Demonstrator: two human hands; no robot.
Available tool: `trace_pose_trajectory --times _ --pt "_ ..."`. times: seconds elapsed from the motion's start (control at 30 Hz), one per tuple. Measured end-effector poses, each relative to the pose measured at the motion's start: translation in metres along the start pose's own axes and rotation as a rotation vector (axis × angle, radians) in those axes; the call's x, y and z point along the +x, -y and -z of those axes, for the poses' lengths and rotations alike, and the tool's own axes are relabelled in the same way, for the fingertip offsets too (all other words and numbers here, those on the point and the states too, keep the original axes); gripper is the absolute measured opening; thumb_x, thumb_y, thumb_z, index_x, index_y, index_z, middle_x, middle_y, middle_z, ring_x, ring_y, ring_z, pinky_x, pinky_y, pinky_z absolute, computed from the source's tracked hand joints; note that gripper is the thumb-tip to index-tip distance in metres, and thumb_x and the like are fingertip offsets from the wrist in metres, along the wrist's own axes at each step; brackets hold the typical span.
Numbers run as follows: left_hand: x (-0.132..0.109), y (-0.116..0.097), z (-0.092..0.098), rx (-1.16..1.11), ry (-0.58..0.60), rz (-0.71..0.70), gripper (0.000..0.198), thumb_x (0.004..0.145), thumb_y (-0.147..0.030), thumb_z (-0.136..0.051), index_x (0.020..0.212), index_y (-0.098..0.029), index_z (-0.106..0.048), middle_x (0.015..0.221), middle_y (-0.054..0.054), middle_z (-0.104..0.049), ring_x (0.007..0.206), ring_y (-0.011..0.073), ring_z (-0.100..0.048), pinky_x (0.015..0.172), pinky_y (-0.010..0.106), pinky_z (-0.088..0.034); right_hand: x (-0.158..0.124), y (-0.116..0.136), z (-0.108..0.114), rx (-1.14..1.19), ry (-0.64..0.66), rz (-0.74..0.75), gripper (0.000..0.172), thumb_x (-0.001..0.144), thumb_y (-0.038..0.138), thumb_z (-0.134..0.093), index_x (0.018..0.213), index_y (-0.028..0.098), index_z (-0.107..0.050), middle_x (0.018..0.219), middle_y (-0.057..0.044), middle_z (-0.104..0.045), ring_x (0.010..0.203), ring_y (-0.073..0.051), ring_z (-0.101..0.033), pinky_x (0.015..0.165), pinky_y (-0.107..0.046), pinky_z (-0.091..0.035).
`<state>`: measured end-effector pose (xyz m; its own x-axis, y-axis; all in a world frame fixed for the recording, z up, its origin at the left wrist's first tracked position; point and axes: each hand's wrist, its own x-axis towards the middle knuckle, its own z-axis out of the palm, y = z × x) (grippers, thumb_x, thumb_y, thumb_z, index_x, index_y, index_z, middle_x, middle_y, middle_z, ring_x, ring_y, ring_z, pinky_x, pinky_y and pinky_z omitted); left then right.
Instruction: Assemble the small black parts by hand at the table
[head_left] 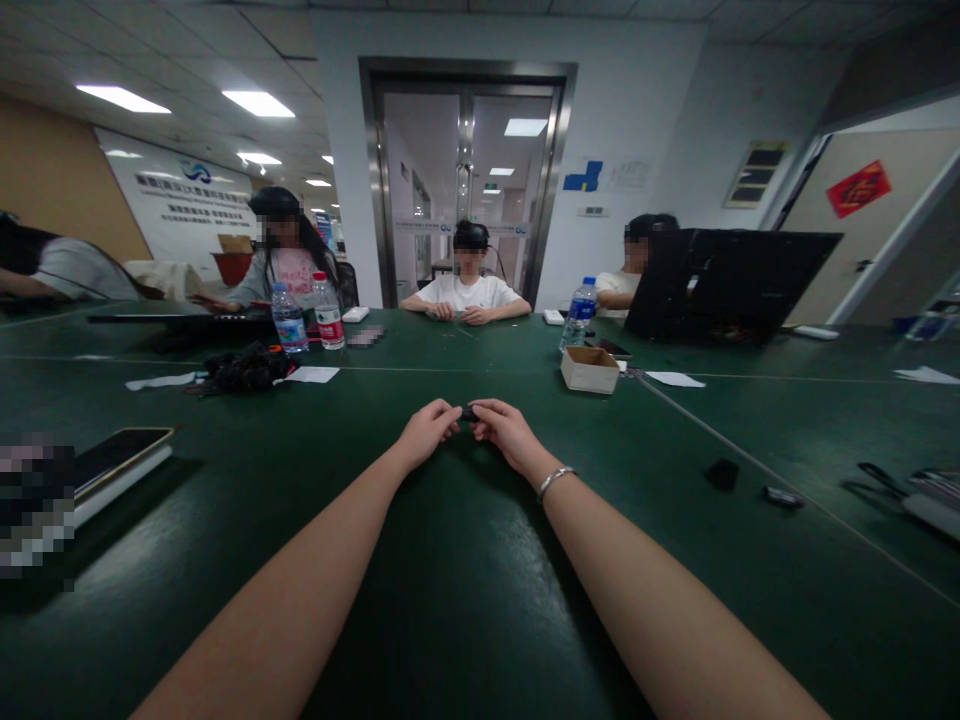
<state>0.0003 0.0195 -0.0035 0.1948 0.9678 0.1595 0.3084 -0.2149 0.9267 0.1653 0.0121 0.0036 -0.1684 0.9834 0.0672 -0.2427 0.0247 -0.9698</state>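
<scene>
Both my arms stretch forward over the dark green table (465,600). My left hand (427,430) and my right hand (504,430) meet at the table's middle, fingers curled and pinching a small black part (469,412) between them. A silver bracelet (553,480) sits on my right wrist. The part is too small to identify.
A small cardboard box (590,368) stands just beyond my hands. Water bottles (289,320) and a black bundle (244,370) lie at the left, a phone on a white block (120,460) nearer left. Small black pieces (722,474) lie right. An open laptop (724,285) and three seated people are across the table.
</scene>
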Motion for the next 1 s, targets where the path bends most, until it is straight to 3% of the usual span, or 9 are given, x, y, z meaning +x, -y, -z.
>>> trace_pose_trajectory --times 0.13,0.33,0.53,0.8,1.0 --pt "-0.0010 -0.0011 -0.0001 0.058 -0.003 0.013 0.054 0.081 -0.061 -0.033 0.062 -0.016 -0.056 0.063 0.004 -0.059 0.060 0.0139 -0.052 0.061 0.027 -0.042 0.0007 -0.0015 0.0006 -0.009 0.012 0.004 0.022 0.067 0.025 -0.070 0.085 0.014 -0.064 0.060 0.000 -0.061 0.049 -0.007 -0.053 0.052 -0.022 -0.044" --pt "-0.0029 -0.0054 -0.0011 0.008 -0.016 0.010 0.041 0.077 -0.056 -0.043 0.074 -0.017 -0.056 0.069 0.003 -0.060 0.063 0.0142 -0.054 0.060 0.025 -0.042 0.0012 -0.0017 0.0007 -0.009 -0.002 0.000 0.024 0.066 0.026 -0.070 0.085 0.014 -0.064 0.060 0.000 -0.061 0.049 -0.007 -0.053 0.052 -0.022 -0.044" --pt "-0.0013 -0.0014 -0.0007 0.100 -0.035 0.009 0.059 0.079 -0.065 -0.030 0.064 -0.016 -0.058 0.064 0.005 -0.060 0.060 0.0155 -0.053 0.062 0.028 -0.042 0.0009 -0.0013 -0.0002 -0.038 0.008 0.006 0.026 0.066 0.027 -0.070 0.087 0.014 -0.063 0.060 0.001 -0.061 0.050 -0.008 -0.054 0.052 -0.022 -0.044" --pt "-0.0021 -0.0011 -0.0008 0.114 -0.056 0.022 0.065 0.079 -0.070 -0.025 0.058 -0.016 -0.057 0.064 0.006 -0.061 0.061 0.0166 -0.055 0.065 0.029 -0.043 -0.0007 -0.0005 0.0003 -0.036 0.019 0.004 0.024 0.067 0.027 -0.070 0.087 0.014 -0.064 0.063 0.000 -0.061 0.051 -0.008 -0.054 0.053 -0.023 -0.045" --pt "-0.0051 -0.0076 -0.0021 -0.010 -0.039 0.055 0.055 0.081 -0.063 -0.032 0.071 -0.016 -0.057 0.069 0.005 -0.061 0.062 0.0143 -0.054 0.062 0.027 -0.042 -0.0007 0.0002 -0.0002 -0.016 0.002 -0.004 0.023 0.068 0.027 -0.070 0.087 0.014 -0.064 0.060 0.000 -0.061 0.051 -0.008 -0.054 0.052 -0.022 -0.044"
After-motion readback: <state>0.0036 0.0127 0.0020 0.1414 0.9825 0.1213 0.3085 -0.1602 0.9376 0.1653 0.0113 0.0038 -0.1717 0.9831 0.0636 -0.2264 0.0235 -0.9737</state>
